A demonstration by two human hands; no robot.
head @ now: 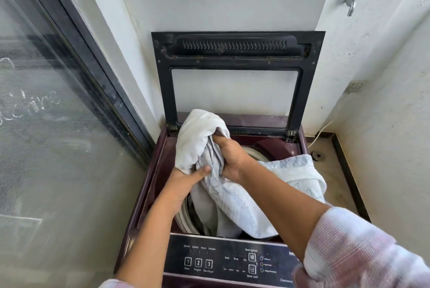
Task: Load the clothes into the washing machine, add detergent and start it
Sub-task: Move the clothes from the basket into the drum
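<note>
You are still at the loading step: your left hand (189,177) and right hand (229,159) both clutch the white patterned cloth bundle (232,194) above the maroon top-loading washing machine's (149,185) open drum, so push it down next.

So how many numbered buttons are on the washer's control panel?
3, in a row at the panel's left end: button 1, button 2, button 3. The right arm covers the panel's right end, so more could be hidden.

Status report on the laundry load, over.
Both hands gripping the white cloth: left hand, right hand. White cloth bunched above the drum, tail over the right rim. Lid up, nothing blocking.
</note>
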